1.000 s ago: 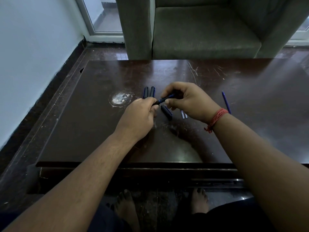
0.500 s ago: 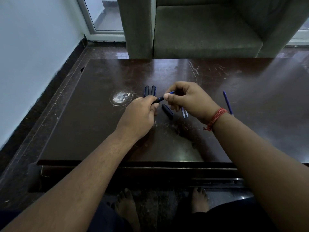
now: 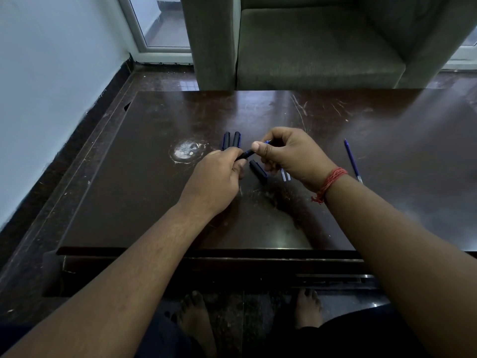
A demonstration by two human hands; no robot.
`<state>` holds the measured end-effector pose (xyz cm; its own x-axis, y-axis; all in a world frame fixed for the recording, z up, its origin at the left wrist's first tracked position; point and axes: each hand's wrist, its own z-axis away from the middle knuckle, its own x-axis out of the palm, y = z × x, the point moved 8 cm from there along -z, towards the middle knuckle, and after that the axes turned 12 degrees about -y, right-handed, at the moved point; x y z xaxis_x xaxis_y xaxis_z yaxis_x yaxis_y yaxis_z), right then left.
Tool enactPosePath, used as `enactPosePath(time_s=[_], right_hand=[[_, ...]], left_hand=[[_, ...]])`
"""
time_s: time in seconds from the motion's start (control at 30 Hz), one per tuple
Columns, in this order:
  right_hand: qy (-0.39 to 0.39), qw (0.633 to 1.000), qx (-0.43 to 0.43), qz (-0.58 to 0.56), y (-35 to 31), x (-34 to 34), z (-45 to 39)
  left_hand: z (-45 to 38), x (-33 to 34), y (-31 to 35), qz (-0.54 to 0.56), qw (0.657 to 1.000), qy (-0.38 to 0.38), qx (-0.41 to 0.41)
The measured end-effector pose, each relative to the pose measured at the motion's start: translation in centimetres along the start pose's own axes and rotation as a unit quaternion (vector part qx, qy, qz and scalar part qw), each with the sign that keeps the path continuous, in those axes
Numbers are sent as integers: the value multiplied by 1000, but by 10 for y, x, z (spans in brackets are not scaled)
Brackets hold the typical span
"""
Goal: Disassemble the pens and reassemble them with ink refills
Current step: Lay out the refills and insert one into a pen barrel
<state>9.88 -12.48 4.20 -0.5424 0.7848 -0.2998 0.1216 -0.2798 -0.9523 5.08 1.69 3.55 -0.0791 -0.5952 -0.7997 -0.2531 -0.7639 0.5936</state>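
My left hand (image 3: 216,182) grips a dark blue pen barrel (image 3: 245,154) above the middle of the table. My right hand (image 3: 289,153) pinches a thin blue ink refill (image 3: 268,142) whose end meets the barrel's open end. Two dark pen pieces (image 3: 231,139) lie side by side just beyond my left hand. Another dark pen piece (image 3: 258,170) lies on the table between my hands. Two pale thin refills (image 3: 285,174) show partly from under my right hand. A loose blue refill (image 3: 352,160) lies off to the right.
The dark brown table (image 3: 144,208) has a white scuffed patch (image 3: 185,151) left of the pen pieces. A grey-green armchair (image 3: 309,42) stands behind the table. A white wall (image 3: 46,73) runs along the left. My bare feet (image 3: 196,321) are below the table's front edge.
My right hand has shifted slightly left and up, bringing the blue refill closer into the barrel. The left hand has stayed in place.
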Motion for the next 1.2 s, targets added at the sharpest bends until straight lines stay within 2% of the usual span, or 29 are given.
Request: enactPosePath(time_s=[0.17,0.33,0.53,1.13,1.2], right_hand=[[-32,999,-33,-22,-6,1,2],[-13,1000,-15,4,-4,0,0],[-17,999,-35,5,-9,-1,2],[41,999,26,17,-7,5,2],[58,994,20,87,-10,4,1]], left_hand=[[0,-1,0,4,1000,3,0],[0,2,-1,-6,1000,-6,1],[0,0,1,1,1000,-3,2],[3,-9,7,-45,998,46,25],[2,-10,4,-34,998,46,18]])
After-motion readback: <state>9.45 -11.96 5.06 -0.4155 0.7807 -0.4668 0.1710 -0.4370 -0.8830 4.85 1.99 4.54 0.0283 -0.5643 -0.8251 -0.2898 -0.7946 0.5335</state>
